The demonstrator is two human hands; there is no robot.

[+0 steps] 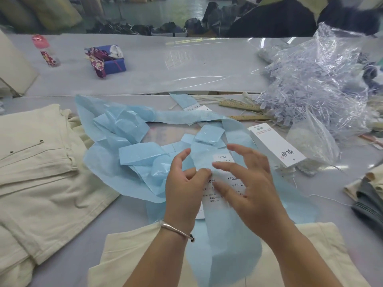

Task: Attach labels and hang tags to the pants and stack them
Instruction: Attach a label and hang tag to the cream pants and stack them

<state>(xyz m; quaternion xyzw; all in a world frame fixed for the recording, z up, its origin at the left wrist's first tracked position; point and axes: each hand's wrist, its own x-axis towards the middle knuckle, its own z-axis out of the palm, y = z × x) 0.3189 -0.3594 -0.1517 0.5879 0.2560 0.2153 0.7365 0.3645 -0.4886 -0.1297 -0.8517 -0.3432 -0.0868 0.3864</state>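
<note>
My left hand point(183, 183) pinches the edge of a blue backing strip point(226, 245) that carries white printed labels point(222, 160) marked 1103#. My right hand point(246, 183) hovers over the labels with fingers spread, its index fingertip meeting the left fingers at a label's edge. Cream pants point(124, 259) lie under my forearms at the near edge. A stack of cream pants point(41, 172) sits at the left. White hang tags point(276, 145) lie in a pile to the right of my hands.
Crumpled blue backing paper point(124, 139) spreads over the table's middle. A heap of clear plastic tag fasteners point(310, 83) fills the right side, beside wooden rulers point(240, 106). A purple box point(113, 59) and a pink bottle point(43, 50) stand at the back. Grey folded cloth point(366, 201) lies at right.
</note>
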